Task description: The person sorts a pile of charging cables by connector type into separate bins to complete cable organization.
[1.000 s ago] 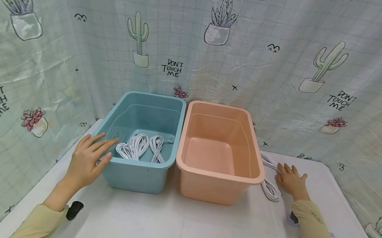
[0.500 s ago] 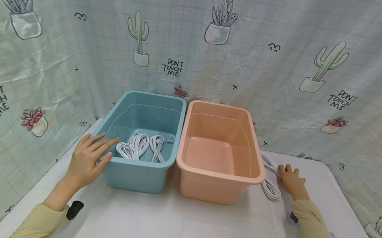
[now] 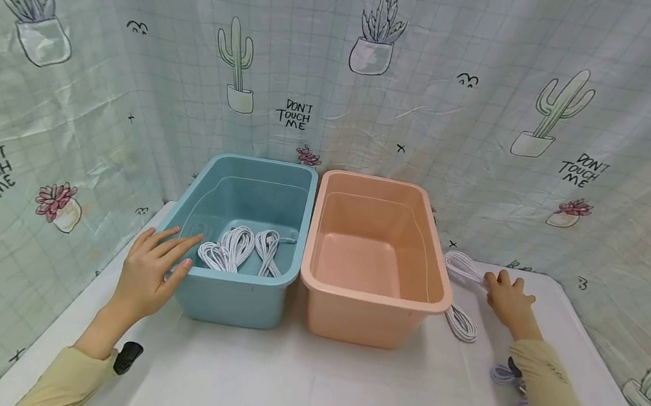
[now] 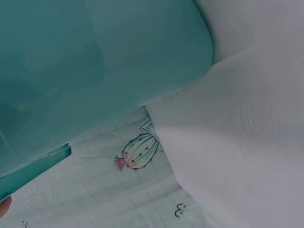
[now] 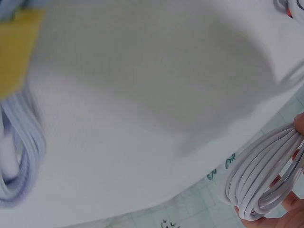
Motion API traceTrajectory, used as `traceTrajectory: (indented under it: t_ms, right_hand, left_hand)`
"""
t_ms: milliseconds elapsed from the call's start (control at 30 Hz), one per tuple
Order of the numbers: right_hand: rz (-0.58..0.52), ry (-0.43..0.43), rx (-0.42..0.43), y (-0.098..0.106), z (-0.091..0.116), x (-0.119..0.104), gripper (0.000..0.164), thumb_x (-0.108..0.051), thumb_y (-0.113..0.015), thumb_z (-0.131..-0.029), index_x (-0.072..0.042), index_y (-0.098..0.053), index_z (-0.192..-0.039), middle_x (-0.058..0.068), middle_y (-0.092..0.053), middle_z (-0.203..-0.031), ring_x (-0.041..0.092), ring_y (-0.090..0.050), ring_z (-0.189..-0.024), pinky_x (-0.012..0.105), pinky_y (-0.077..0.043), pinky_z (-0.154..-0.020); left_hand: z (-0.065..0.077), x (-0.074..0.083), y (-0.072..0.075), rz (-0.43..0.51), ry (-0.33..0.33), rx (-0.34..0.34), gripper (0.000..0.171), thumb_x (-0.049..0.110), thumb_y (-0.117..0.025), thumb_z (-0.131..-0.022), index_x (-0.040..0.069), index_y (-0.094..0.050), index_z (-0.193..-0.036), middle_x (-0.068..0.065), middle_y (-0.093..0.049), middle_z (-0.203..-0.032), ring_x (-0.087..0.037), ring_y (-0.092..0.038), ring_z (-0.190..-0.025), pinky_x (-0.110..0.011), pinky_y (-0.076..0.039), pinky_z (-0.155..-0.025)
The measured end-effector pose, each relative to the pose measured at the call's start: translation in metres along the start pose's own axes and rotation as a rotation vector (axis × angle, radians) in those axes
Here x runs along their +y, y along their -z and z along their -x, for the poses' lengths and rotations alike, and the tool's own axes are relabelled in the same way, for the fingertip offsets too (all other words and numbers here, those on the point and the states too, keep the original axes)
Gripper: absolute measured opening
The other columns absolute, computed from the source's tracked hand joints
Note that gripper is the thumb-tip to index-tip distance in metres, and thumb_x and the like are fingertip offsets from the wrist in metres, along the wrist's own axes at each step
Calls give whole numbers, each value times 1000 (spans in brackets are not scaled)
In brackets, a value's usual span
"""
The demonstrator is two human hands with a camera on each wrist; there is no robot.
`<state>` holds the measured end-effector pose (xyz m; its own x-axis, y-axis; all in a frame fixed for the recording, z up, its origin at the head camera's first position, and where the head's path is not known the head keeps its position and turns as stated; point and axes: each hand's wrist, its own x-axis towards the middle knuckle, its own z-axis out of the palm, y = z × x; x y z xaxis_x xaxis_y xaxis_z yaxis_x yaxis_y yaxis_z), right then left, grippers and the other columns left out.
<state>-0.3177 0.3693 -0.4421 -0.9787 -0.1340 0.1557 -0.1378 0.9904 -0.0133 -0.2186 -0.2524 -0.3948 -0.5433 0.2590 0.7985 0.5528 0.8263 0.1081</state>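
Note:
In the head view my right hand [image 3: 509, 302] pinches a white coiled cable [image 3: 463, 265] at the table's back right, beside the orange bin [image 3: 374, 300]. The right wrist view shows the loops of that coiled cable [image 5: 259, 173] close up, fingers and thumb around one end. My left hand [image 3: 147, 274] lies at the left front rim of the blue bin [image 3: 235, 302], fingers spread and holding nothing. One fingertip [image 4: 4, 207] shows by the bin's rim in the left wrist view. Inside the blue bin lie several white coiled cables [image 3: 237, 246].
Another white cable coil [image 3: 462, 324] lies on the table right of the orange bin. Bluish cables [image 3: 503, 375] lie beside my right forearm; a yellow tag [image 5: 19, 52] sits on one in the right wrist view. The two bins stand side by side before a cactus-print curtain [image 3: 425, 127].
My right hand has curled its fingers onto the white cable and shifted right, bringing the cable away from the coil in front. The left hand has stayed where it was.

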Motion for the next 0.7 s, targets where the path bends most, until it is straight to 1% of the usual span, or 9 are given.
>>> traceTrajectory:
  t_ms: [233, 400, 500, 600, 700]
  right_hand:
    - [-7, 46, 41, 21, -5, 0, 31, -6, -55, -83, -3, -41, -110, 25, -37, -102, 55, -35, -90, 72, -33, -58]
    - [-13, 68, 75, 40, -9, -7, 34, -5, -54, -84, -3, -40, -115, 26, -37, -102, 54, -36, -88, 72, -34, -59]
    - [-33, 66, 91, 52, -14, -13, 36, -5, -53, -84, -3, -39, -117, 26, -37, -103, 51, -36, -88, 69, -35, -59]
    - [-40, 74, 124, 65, -19, -19, 37, -4, -54, -84, -4, -40, -118, 24, -39, -103, 48, -36, -86, 62, -37, -55]
    - [-39, 95, 174, 78, -25, -25, 37, -4, -55, -83, -5, -41, -117, 23, -40, -102, 46, -37, -85, 55, -37, -51]
  left_hand:
    - [0, 0, 1, 1, -4, 1, 44, 39, -37, -92, 11, -62, -114, -13, -66, -100, -39, -52, -107, -58, -27, -98]
    - [-2, 2, 2, 6, 3, -18, 44, 39, -37, -92, 9, -62, -113, -13, -66, -101, -38, -52, -108, -58, -25, -99]
    - [-2, 2, 3, 8, 5, -19, 43, 38, -39, -92, 9, -62, -113, -13, -66, -101, -38, -51, -108, -58, -25, -100]
    - [-2, 2, 3, 11, 4, -17, 43, 39, -39, -92, 9, -62, -114, -13, -66, -101, -38, -51, -108, -58, -25, -99]
    - [-2, 2, 3, 11, 4, -17, 43, 39, -39, -92, 10, -62, -114, -13, -66, -101, -38, -51, -108, -58, -25, -100]
